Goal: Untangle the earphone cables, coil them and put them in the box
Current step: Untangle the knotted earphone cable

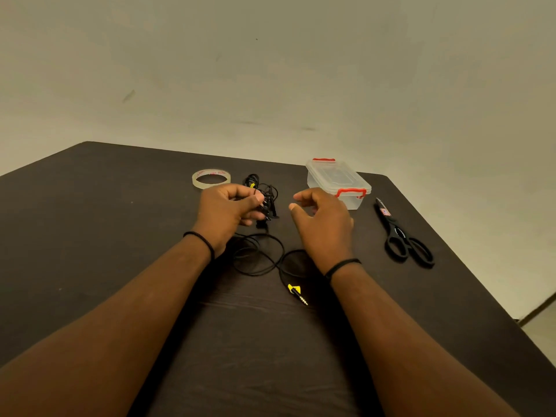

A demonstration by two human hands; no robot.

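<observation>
With the left hand (230, 210) pinching the tangled earphone cables (264, 194), use the right hand's (322, 219) released fingers (301, 196) to tease loops free gently.

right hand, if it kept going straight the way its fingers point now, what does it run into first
Probably the tangle of black earphone cable that the left hand holds. The right hand is open, its fingers aimed left across the gap toward that bundle. Depth is hard to judge from this single view, so it might pass just above it.

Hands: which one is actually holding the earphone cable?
The left hand pinches the tangled black cable; the right hand hovers beside it, holding nothing.
</observation>
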